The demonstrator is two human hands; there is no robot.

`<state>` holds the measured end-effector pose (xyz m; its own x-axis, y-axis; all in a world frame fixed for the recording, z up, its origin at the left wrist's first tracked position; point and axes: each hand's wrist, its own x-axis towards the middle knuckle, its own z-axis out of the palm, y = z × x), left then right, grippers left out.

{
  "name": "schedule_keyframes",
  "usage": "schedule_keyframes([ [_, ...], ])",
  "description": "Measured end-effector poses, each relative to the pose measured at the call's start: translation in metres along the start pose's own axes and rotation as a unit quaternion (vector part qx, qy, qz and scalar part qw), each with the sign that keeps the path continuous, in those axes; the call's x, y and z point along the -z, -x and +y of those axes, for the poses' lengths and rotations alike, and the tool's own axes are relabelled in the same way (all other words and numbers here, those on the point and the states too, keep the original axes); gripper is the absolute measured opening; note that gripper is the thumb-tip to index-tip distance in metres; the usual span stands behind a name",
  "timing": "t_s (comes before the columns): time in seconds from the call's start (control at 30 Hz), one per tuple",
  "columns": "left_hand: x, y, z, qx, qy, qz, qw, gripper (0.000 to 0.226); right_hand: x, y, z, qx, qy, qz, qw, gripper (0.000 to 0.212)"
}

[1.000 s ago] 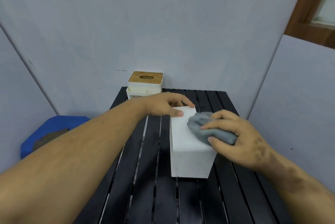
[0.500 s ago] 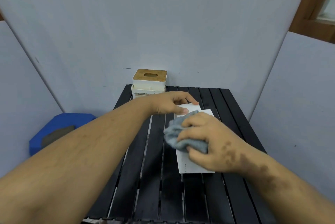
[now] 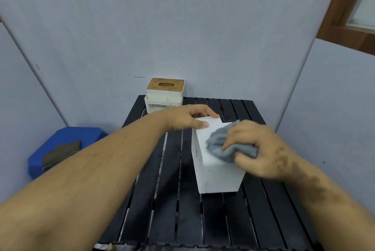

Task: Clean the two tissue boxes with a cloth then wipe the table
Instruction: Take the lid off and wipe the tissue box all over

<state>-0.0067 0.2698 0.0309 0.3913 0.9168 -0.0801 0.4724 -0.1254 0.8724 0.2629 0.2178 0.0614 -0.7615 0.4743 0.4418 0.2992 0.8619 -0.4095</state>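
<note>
Since half a second ago my right hand (image 3: 261, 151) has swept the grey cloth (image 3: 225, 147) from the box's left edge back to its right side. It bunches the cloth in curled fingers (image 3: 241, 135), pressing it on the top of the white tissue box (image 3: 211, 167), which lies on the slatted tabletop (image 3: 178, 200) directly under them. My left hand (image 3: 188, 117) steadies the far end, thumb and fingertips pinching that edge. Beyond those fingers stands the second tissue box (image 3: 164, 96), wood-lidded, near the wall. I reckon a hard stroke could skid the light box sideways if my left grip slackens.
</note>
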Motion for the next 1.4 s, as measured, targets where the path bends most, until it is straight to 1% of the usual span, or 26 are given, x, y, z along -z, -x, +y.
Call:
schedule_keyframes([
  [0.07,-0.002,0.001,-0.003,-0.005,0.011,0.005,1.0,0.035,0.008,0.001,0.022,-0.075,-0.008,0.05,0.996,0.024],
  [0.1,-0.003,0.002,-0.005,-0.008,0.016,0.006,1.0,0.036,0.007,0.0,0.025,-0.093,-0.008,0.054,0.994,0.026],
  [0.17,-0.005,0.002,-0.006,-0.016,0.029,0.011,0.999,0.036,-0.003,0.003,0.018,-0.091,0.001,0.044,0.995,0.028],
  [0.23,-0.007,0.001,-0.006,-0.02,0.036,0.019,0.999,0.036,-0.015,0.02,0.0,-0.064,0.035,0.053,0.996,0.027],
  [0.33,-0.011,0.002,-0.006,-0.013,0.038,0.032,0.999,0.036,-0.035,0.045,-0.025,-0.03,0.104,0.089,0.99,0.031],
  [0.47,-0.015,0.002,-0.004,-0.024,0.034,0.03,0.999,0.044,-0.052,0.041,-0.031,0.023,0.182,0.049,0.982,0.035],
  [0.57,-0.014,0.003,-0.004,-0.031,0.029,0.026,0.999,0.042,-0.065,0.032,-0.036,0.082,0.224,0.018,0.971,0.034],
  [0.63,-0.015,0.003,-0.003,-0.029,0.028,0.025,0.999,0.042,-0.065,0.038,-0.028,0.115,0.231,0.023,0.966,0.035],
  [0.7,-0.017,0.003,-0.003,-0.028,0.035,0.031,0.998,0.042,-0.053,0.05,-0.011,0.107,0.196,0.046,0.974,0.039],
  [0.77,-0.017,0.005,-0.005,-0.021,0.043,0.038,0.998,0.039,-0.032,0.059,0.005,0.072,0.119,0.08,0.987,0.041],
  [0.8,-0.018,0.005,-0.006,-0.02,0.043,0.039,0.998,0.038,-0.021,0.058,0.011,0.049,0.069,0.087,0.993,0.039],
  [0.83,-0.018,0.005,-0.006,-0.02,0.041,0.038,0.998,0.039,-0.011,0.053,0.017,0.025,0.025,0.08,0.996,0.036],
  [0.9,-0.019,0.005,-0.007,-0.022,0.039,0.037,0.998,0.041,0.003,0.033,0.026,-0.02,-0.02,0.037,0.999,0.031],
  [0.97,-0.019,0.005,-0.005,-0.026,0.038,0.036,0.998,0.038,0.008,0.01,0.034,-0.055,-0.032,0.002,0.998,0.029],
  [1.07,-0.019,0.007,-0.003,-0.023,0.026,0.039,0.999,0.034,0.007,-0.008,0.037,-0.101,-0.045,-0.014,0.994,0.029],
  [1.13,-0.02,0.008,-0.002,-0.018,0.016,0.045,0.999,0.033,0.005,0.001,0.028,-0.083,-0.021,0.006,0.996,0.027],
  [1.2,-0.02,0.008,-0.001,-0.015,0.015,0.053,0.998,0.036,0.001,0.019,0.013,-0.04,0.001,0.039,0.998,0.024],
  [1.27,-0.02,0.009,-0.001,-0.016,0.018,0.057,0.998,0.037,-0.006,0.031,-0.006,-0.001,0.013,0.054,0.998,0.023],
  [1.33,-0.021,0.008,0.0,-0.021,0.02,0.058,0.998,0.037,-0.018,0.029,-0.022,0.034,0.037,0.044,0.998,0.025],
  [1.4,-0.02,0.008,0.0,-0.026,0.018,0.049,0.998,0.038,-0.036,0.021,-0.031,0.073,0.081,0.006,0.994,0.03],
])
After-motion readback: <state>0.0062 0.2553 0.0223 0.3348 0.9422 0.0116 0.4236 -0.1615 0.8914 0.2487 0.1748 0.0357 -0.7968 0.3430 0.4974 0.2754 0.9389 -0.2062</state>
